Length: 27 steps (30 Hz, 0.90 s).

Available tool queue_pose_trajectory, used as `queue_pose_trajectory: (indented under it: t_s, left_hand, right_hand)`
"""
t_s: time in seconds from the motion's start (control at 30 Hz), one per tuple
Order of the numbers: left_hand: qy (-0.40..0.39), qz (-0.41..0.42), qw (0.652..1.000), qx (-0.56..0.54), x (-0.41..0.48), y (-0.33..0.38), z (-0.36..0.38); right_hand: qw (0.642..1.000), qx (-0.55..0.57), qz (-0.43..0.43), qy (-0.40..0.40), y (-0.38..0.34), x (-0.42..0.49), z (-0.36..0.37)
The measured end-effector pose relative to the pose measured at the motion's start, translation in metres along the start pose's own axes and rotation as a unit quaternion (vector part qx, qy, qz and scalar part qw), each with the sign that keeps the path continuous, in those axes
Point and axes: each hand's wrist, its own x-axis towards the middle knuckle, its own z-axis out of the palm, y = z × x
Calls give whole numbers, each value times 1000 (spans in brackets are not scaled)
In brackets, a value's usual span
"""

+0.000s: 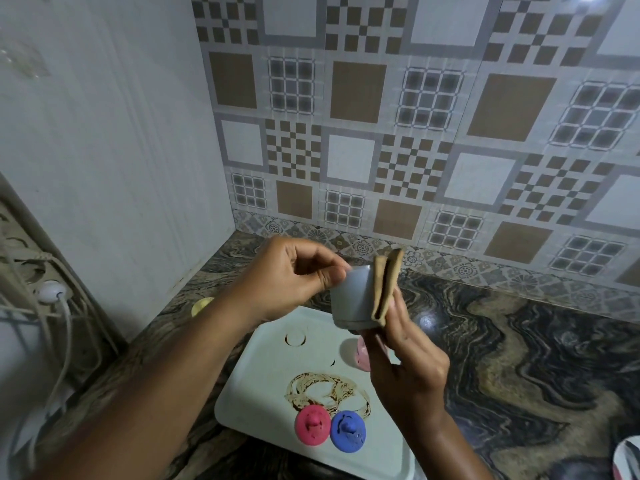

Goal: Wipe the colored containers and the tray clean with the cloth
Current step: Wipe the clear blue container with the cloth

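Two-handed, holds a pale blue-grey container [353,299] over the far edge of the tray [263,368], left hand [294,278] pinching it between thumb and curled fingers, right hand [405,355] pinching a folded tan cloth [388,285] against its side, fingers pressed together.

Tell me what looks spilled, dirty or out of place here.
The white tray carries a swirled brown smear just behind the pink lid and blue lid, plus a fainter brown ring mark farther back. It looks like dried spill. Both lids lie loose on the tray, off any container.
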Motion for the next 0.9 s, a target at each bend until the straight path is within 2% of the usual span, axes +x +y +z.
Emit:
queue_pose_trajectory:
  t_s: [0.17, 0.27, 0.37, 0.5, 0.6, 0.67, 0.8, 0.9]
  left_hand:
    - [55, 49, 992, 101, -8, 9, 17]
    - [25, 11, 999, 27, -5, 7, 6]
    - [0, 7, 1000, 27, -1, 0, -5]
    - [1, 6, 1000, 17, -1, -6, -8]
    - [7, 39, 996, 78, -4, -2, -3]
    - [29, 61, 993, 99, -9, 3, 2]
    - [48, 27, 998, 37, -6, -6, -1]
    - [33, -38, 997, -56, -3, -18, -4]
  right_hand:
    - [999, -30, -12, -14, -4, -7, 2]
    - [998, 7, 58, 13, -2, -6, -2]
    - [995, 50, 82, 11, -7, 1, -1]
    - [999, 25, 33, -2, -5, 1, 3]
    - [999, -19, -30, -26, -3, -1, 4]
    - [999, -19, -21, -27, -3, -3, 7]
    - [995, 63, 75, -11, 2, -6, 9]
    - [994, 80, 79, -17, 4, 1, 12]
